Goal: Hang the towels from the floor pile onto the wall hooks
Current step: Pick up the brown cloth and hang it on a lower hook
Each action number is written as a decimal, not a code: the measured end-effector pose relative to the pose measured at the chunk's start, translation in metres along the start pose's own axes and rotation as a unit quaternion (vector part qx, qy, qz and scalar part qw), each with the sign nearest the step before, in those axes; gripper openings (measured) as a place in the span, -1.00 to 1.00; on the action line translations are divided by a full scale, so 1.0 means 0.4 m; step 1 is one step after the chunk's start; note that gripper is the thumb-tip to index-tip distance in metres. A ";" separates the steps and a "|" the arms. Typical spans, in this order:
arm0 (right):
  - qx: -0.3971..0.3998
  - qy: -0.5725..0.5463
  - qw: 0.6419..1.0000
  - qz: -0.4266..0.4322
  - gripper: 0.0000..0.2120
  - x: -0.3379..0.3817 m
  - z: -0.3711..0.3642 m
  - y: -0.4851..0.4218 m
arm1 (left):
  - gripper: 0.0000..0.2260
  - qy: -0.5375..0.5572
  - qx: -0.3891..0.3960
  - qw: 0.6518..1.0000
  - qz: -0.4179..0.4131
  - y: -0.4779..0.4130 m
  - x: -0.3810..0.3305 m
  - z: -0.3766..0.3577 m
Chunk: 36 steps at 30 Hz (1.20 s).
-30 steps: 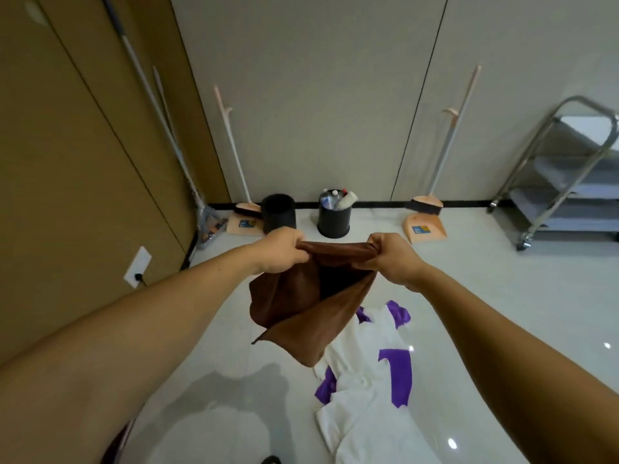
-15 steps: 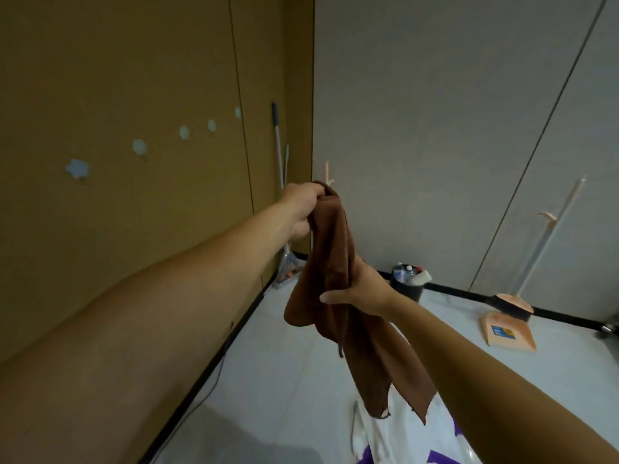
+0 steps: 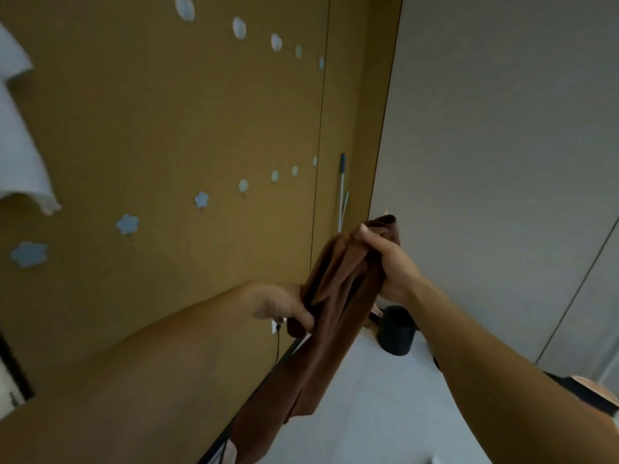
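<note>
Brown towel (image 3: 335, 296) hangs bunched at centre frame, not yet on a hook: the left hand (image 3: 284, 308) pinches its lower fold, the right hand (image 3: 392, 266) grips its top. At the upper left edge a white towel (image 3: 20, 135) looks already hung. Farther along the wall (image 3: 167, 112) two rows of flower-shaped hooks (image 3: 127, 224) are bare, so I judge most hanging remains.
</note>
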State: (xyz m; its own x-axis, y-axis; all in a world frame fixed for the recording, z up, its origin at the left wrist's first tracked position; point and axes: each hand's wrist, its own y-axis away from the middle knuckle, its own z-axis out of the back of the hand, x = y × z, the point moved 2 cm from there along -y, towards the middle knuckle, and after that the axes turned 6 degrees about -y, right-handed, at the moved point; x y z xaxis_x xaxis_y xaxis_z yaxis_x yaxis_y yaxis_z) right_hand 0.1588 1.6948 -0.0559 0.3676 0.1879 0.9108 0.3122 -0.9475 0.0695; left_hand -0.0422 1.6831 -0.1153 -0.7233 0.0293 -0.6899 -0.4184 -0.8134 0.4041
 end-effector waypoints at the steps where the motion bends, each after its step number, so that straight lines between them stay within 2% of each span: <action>1: 0.021 0.001 1.000 -0.003 -0.69 -0.005 -0.026 -0.010 | -0.48 0.038 -0.016 0.999 -0.008 0.017 0.017 0.015; 3: 0.042 0.015 0.999 -0.008 -0.68 -0.014 -0.066 -0.028 | -0.54 0.150 -0.056 0.987 -0.036 0.052 0.041 0.058; 5: 0.045 0.028 0.999 -0.011 -0.55 -0.022 -0.085 -0.044 | -0.54 0.281 -0.103 0.953 -0.051 0.093 0.066 0.115; 7: 0.046 0.053 0.997 -0.029 -0.50 -0.038 -0.093 -0.057 | -0.62 0.403 -0.136 0.902 -0.071 0.141 0.087 0.169; 9: 0.047 0.064 0.995 -0.054 -0.57 -0.062 -0.096 -0.064 | -0.72 0.504 -0.169 0.841 -0.102 0.183 0.106 0.214; 12: 0.042 0.044 0.996 -0.066 -0.58 -0.097 -0.118 -0.070 | -0.61 0.599 -0.172 0.762 -0.175 0.208 0.112 0.237; 14: 0.031 -0.007 0.998 -0.053 -0.64 -0.109 -0.144 -0.078 | -0.47 0.640 -0.146 0.725 -0.206 0.202 0.111 0.224; 15: 0.025 -0.046 0.998 -0.045 -0.69 -0.111 -0.158 -0.083 | -0.44 0.644 -0.140 0.722 -0.211 0.195 0.113 0.214; 16: 0.022 -0.080 0.996 -0.040 -0.73 -0.110 -0.168 -0.089 | -0.44 0.626 -0.144 0.738 -0.206 0.186 0.116 0.201; 19: 0.045 -0.098 0.994 -0.027 -0.76 -0.094 -0.183 -0.105 | -0.62 0.512 -0.172 0.836 -0.099 0.161 0.133 0.165; 20: 0.052 -0.085 0.995 -0.025 -0.75 -0.088 -0.180 -0.110 | -0.70 0.484 -0.197 0.851 -0.050 0.156 0.141 0.162; 22: 0.044 -0.030 0.998 -0.034 -0.72 -0.079 -0.164 -0.127 | -0.80 0.459 -0.265 0.848 0.030 0.149 0.153 0.175; 24: 0.008 0.049 0.997 -0.059 -0.79 -0.075 -0.147 -0.145 | -0.86 0.415 -0.328 0.846 0.070 0.154 0.149 0.196; 26: -0.021 0.114 0.991 -0.069 -0.85 -0.075 -0.128 -0.170 | -0.90 0.361 -0.369 0.853 0.083 0.158 0.131 0.211; 28: -0.020 0.129 0.990 -0.059 -0.82 -0.077 -0.114 -0.199 | -0.87 0.368 -0.384 0.845 0.064 0.152 0.102 0.218; 30: 0.022 0.126 0.990 -0.056 -0.71 -0.091 -0.115 -0.220 | -0.83 0.417 -0.398 0.817 0.011 0.134 0.064 0.222; 33: 0.136 0.127 0.981 -0.054 -0.56 -0.124 -0.136 -0.237 | -0.77 0.462 -0.407 0.785 -0.067 0.100 -0.008 0.226; 35: 0.221 0.113 0.967 -0.048 -0.44 -0.140 -0.146 -0.248 | -0.75 0.447 -0.393 0.798 -0.093 0.085 -0.050 0.224; 36: 0.257 0.100 0.960 -0.048 -0.40 -0.144 -0.151 -0.252 | -0.73 0.428 -0.363 0.822 -0.099 0.082 -0.067 0.222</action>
State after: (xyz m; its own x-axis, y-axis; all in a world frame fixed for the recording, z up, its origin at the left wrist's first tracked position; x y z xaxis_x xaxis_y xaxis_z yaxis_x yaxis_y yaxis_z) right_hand 0.0533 1.7638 -0.0910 0.1559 0.1649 0.9739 0.7461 -0.6658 -0.0067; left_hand -0.0854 1.7071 -0.0302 0.1016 0.0366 -0.9942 0.1806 -0.9834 -0.0177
